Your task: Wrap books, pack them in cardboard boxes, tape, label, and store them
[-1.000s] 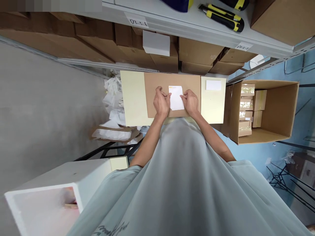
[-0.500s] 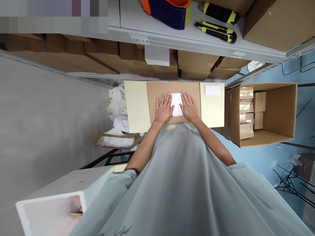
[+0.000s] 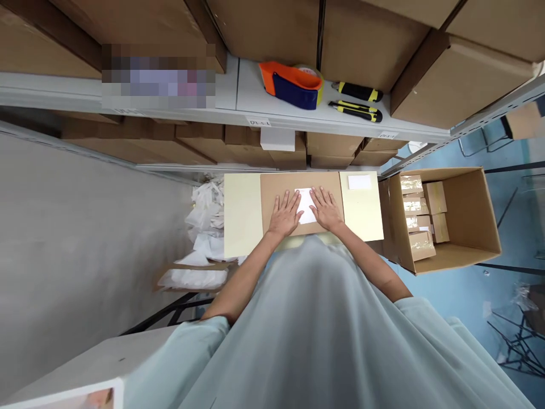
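Observation:
A flat brown cardboard piece (image 3: 276, 184) lies across the middle of a pale yellow tabletop (image 3: 242, 216). On the cardboard is a white paper sheet (image 3: 305, 207), with faint print near its top edge. My left hand (image 3: 284, 215) rests flat, fingers spread, over the sheet's left edge. Flat on the other side, my right hand (image 3: 326, 209) covers its right edge, fingers stretched out. Neither hand grips anything. A small white card (image 3: 359, 182) lies on the tabletop to the right of the cardboard.
A shelf behind the table bears a tape dispenser (image 3: 293, 86), a black-and-yellow cutter (image 3: 357, 91), a slimmer cutter (image 3: 355, 111) and cardboard boxes. At right stands an open carton (image 3: 472, 218) holding several small boxes. White plastic bags (image 3: 206, 207) hang at the left.
The view has tilted up, so more of the shelf shows and the table sits lower in the picture. Both hands stay flat on the sheet, with little visible movement.

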Tool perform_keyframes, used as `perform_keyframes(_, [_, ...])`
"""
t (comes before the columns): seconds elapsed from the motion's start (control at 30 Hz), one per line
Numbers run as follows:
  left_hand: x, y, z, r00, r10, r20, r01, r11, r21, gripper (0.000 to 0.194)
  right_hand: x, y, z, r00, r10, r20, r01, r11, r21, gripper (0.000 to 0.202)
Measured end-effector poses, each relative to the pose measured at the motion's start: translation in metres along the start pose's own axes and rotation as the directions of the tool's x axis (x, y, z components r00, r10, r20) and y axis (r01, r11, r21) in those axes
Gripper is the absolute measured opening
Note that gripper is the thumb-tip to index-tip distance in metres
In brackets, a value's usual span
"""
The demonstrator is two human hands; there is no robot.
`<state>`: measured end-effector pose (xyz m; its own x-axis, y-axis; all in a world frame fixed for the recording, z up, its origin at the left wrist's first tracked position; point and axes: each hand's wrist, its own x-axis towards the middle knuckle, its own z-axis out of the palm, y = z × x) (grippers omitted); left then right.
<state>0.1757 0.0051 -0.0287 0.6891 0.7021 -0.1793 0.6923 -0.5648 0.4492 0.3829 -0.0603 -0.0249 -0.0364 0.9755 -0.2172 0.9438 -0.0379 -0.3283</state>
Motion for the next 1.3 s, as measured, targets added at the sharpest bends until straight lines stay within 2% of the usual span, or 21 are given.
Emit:
perform_keyframes(0.2, [-0.007,0.004,-0.005,0.994,-0.109,-0.022,0.109,0.994,-0.017,0.071,-0.005,0.000,0.003,0.995,0.097,-0.025,-0.098,0.995,-0.036,0.067])
perform_keyframes(0.3, [-0.036,-0.007,-0.008,0.981,-0.167,-0.097,0.160,0.984,-0.079,0.070,-0.027,0.019,0.000,0.967,0.237,-0.090,-0.232,0.971,0.063,0.068])
perform_keyframes(0.37, [-0.068,-0.022,-0.006,0.949,-0.261,-0.178,0.228,0.956,-0.182,0.072,-0.054,0.034,-0.001,0.929,0.342,-0.140,-0.303,0.922,0.239,0.077])
perform_keyframes(0.43, [-0.099,-0.040,0.001,0.859,-0.456,-0.235,0.358,0.861,-0.362,0.087,-0.084,0.043,0.003,0.877,0.455,-0.153,-0.337,0.810,0.479,0.091])
perform_keyframes(0.47, [-0.112,-0.047,0.006,0.817,-0.541,-0.199,0.403,0.784,-0.473,0.094,-0.098,0.045,0.007,0.849,0.515,-0.116,-0.360,0.726,0.586,0.097])
perform_keyframes(0.5, [-0.122,-0.052,0.012,0.788,-0.602,-0.128,0.434,0.691,-0.577,0.097,-0.109,0.043,0.011,0.826,0.560,-0.064,-0.380,0.636,0.672,0.100])
perform_keyframes(0.57, [-0.133,-0.056,0.024,0.767,-0.640,0.040,0.467,0.515,-0.719,0.099,-0.124,0.033,0.021,0.803,0.595,0.008,-0.396,0.524,0.754,0.104])
perform_keyframes(0.63, [-0.134,-0.053,0.030,0.769,-0.623,0.143,0.484,0.420,-0.767,0.098,-0.128,0.017,0.026,0.808,0.588,0.019,-0.383,0.501,0.776,0.106])
perform_keyframes(0.7, [-0.131,-0.047,0.029,0.757,-0.628,0.179,0.509,0.397,-0.764,0.101,-0.127,0.003,0.024,0.813,0.583,0.002,-0.357,0.495,0.792,0.107])
perform_keyframes(0.77, [-0.129,-0.041,0.018,0.750,-0.640,0.164,0.512,0.406,-0.757,0.104,-0.126,-0.008,0.012,0.807,0.589,-0.032,-0.317,0.478,0.819,0.104])
perform_keyframes(0.83, [-0.128,-0.035,-0.002,0.773,-0.630,0.073,0.444,0.456,-0.771,0.100,-0.124,-0.015,-0.008,0.802,0.589,-0.101,-0.248,0.481,0.841,0.099])
perform_keyframes(0.9, [-0.124,-0.030,-0.026,0.792,-0.602,-0.098,0.315,0.541,-0.780,0.089,-0.121,-0.019,-0.032,0.788,0.585,-0.195,-0.177,0.517,0.838,0.093])
perform_keyframes(0.97, [-0.117,-0.024,-0.050,0.772,-0.584,-0.250,0.199,0.596,-0.778,0.077,-0.115,-0.020,-0.054,0.755,0.597,-0.273,-0.149,0.561,0.815,0.089])
perform_keyframes(1.0, [-0.112,-0.021,-0.060,0.755,-0.587,-0.293,0.159,0.597,-0.787,0.073,-0.111,-0.020,-0.063,0.735,0.609,-0.299,-0.158,0.582,0.798,0.088])
perform_keyframes(1.07, [-0.102,-0.017,-0.073,0.731,-0.611,-0.304,0.120,0.553,-0.825,0.068,-0.105,-0.020,-0.074,0.708,0.633,-0.314,-0.208,0.611,0.763,0.085])
perform_keyframes(1.2, [-0.092,-0.017,-0.075,0.721,-0.666,-0.191,0.185,0.450,-0.873,0.057,-0.103,-0.024,-0.068,0.724,0.644,-0.249,-0.310,0.625,0.716,0.080])
perform_keyframes(1.3, [-0.099,-0.021,-0.067,0.723,-0.667,-0.179,0.234,0.480,-0.845,0.058,-0.107,-0.030,-0.050,0.701,0.668,-0.250,-0.358,0.633,0.686,0.079])
